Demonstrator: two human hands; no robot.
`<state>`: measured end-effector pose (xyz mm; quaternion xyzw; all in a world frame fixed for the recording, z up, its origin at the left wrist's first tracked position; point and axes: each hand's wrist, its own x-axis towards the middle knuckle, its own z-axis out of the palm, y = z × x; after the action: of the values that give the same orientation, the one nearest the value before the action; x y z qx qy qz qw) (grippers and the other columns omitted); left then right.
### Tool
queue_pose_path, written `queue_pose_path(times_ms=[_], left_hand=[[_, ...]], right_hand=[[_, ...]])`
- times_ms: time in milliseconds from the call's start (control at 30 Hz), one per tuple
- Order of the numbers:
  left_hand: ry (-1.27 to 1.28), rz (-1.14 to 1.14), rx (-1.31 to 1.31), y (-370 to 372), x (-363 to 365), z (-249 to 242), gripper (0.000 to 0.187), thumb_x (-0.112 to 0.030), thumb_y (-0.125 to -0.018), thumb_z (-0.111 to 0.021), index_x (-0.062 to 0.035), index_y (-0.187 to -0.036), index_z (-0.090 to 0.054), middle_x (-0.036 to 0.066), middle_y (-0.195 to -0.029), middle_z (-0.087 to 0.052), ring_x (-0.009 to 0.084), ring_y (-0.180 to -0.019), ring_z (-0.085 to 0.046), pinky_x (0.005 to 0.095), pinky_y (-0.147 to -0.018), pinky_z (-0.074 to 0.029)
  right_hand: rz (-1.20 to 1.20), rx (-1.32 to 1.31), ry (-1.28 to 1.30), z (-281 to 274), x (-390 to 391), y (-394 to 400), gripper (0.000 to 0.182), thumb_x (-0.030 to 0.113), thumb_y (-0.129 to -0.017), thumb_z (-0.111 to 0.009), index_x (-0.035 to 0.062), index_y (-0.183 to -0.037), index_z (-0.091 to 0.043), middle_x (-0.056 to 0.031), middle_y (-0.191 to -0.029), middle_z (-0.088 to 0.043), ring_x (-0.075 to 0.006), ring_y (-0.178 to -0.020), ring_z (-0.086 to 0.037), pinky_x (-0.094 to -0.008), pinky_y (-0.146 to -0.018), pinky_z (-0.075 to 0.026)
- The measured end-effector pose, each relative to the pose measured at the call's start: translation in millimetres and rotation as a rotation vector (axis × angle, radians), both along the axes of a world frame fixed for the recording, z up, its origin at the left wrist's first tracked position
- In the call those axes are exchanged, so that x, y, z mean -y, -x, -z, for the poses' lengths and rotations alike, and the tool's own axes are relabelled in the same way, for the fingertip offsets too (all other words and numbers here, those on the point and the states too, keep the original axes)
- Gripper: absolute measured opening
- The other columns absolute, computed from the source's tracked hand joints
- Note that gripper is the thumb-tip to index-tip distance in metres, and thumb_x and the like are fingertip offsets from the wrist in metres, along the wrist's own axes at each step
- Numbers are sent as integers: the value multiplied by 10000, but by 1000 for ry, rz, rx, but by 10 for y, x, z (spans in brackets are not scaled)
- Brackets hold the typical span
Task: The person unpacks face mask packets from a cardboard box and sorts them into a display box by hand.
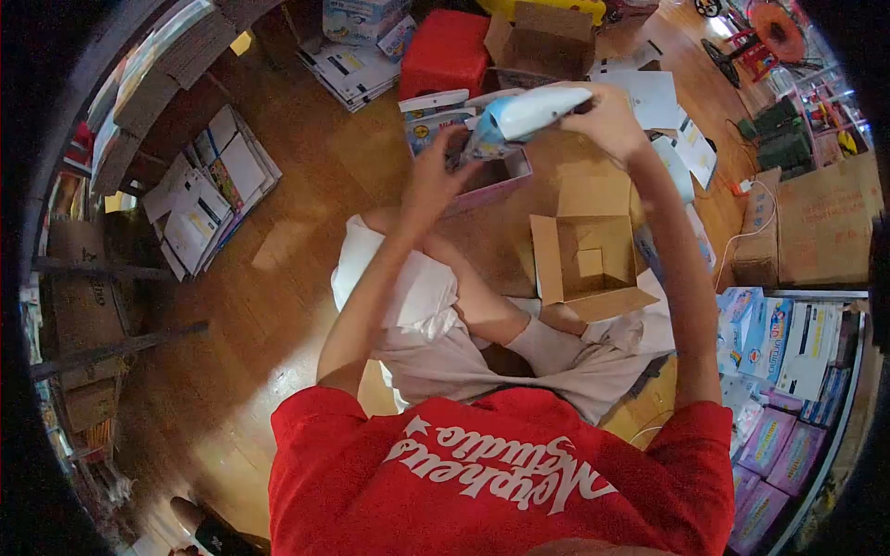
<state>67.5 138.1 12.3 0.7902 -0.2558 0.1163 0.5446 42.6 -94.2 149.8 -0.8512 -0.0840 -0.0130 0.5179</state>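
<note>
Both my hands are raised in front of me around a white and light-blue packaged item (533, 113). My right hand (607, 120) grips its right end from above. My left hand (440, 167) is at its lower left, fingers curled against the bluish, clear-looking part. What is inside the package cannot be made out. Just beneath it stands an open box with a pinkish rim (491, 192), its inside partly hidden by my hands and the item. An open cardboard box (593, 259) with its flaps spread sits nearer me, to the right.
A red stool or bin (445, 54) and another open carton (542, 46) stand ahead. Flattened boxes (211, 195) lie left. A closed carton (828, 222) is right, above stacked packages (769, 445). A fan (774, 32) stands far right.
</note>
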Motion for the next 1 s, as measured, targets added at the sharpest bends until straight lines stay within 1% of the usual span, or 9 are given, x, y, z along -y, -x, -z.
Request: queue_pose_path(times_ms=[67,200,333,433,533,633,833,933,1000], left_hand=[[-20,-161,44,-50,-88,194,339,-87,-815,-642,-12,-1128,-537,195,-1022,-625,359,-975,-600,383,-829,-473],[70,-178,-230,-51,-155,407,257,-47,-836,-584,-2,-1086,-550,199,-1013,-619,356,-940,-602,407,-812,-473],[-28,-149,-131,-84,-122,423,246,-44,-841,-571,-11,-1084,-577,190,-1014,-628,352,-922,-611,399,-819,-476],[-143,9,-109,-82,-90,492,260,-47,-829,-576,-22,-1087,-596,194,-1032,-626,363,-939,-601,403,-842,-471],[-287,115,-94,-53,-72,497,279,-47,-821,-570,-39,-1098,-603,198,-1057,-618,367,-977,-583,416,-869,-459],[-339,152,-57,-22,-35,441,271,-58,-827,-541,-37,-1090,-604,196,-1030,-621,369,-966,-579,434,-860,-459],[-348,205,34,11,28,387,291,-111,-872,-502,-54,-1146,-584,195,-1038,-620,371,-948,-580,452,-841,-461],[-373,213,30,2,29,406,308,-141,-894,-490,-55,-1180,-563,197,-1057,-616,371,-953,-579,458,-843,-456],[-391,215,32,-13,25,462,326,-160,-907,-482,-58,-1209,-546,201,-1064,-614,373,-954,-578,461,-845,-454]], right_hand=[[27,-30,-27,208,-40,-140,292,3,-706,-701,-18,-997,-682,-54,-931,-692,-107,-853,-600,-259,-808,-470],[100,-166,-73,691,-65,-224,274,-67,-730,-679,-34,-1001,-668,-71,-950,-688,-123,-862,-618,-256,-800,-479],[76,38,-10,1218,-16,-329,239,50,-689,-772,-9,-905,-690,-71,-891,-696,-115,-823,-618,-265,-774,-480],[136,140,-20,1493,-86,-424,319,95,-666,-801,-5,-937,-666,-98,-876,-688,-124,-781,-613,-274,-729,-487],[211,195,183,1549,-111,-438,460,177,-624,-844,2,-991,-631,-112,-862,-678,-137,-734,-604,-289,-681,-488],[384,54,282,1608,-76,-482,574,252,-589,-869,15,-1039,-602,-97,-800,-661,-158,-677,-591,-299,-642,-486],[279,119,124,1704,71,-368,722,303,-595,-859,42,-1175,-519,-137,-968,-609,-218,-866,-581,-349,-753,-476],[417,66,213,1474,182,3,724,277,-638,-833,41,-1220,-473,-156,-1117,-558,-273,-979,-562,-388,-843,-451],[529,228,343,1455,418,356,745,309,-676,-800,41,-1267,-435,-159,-1130,-544,-312,-982,-563,-404,-849,-453]])
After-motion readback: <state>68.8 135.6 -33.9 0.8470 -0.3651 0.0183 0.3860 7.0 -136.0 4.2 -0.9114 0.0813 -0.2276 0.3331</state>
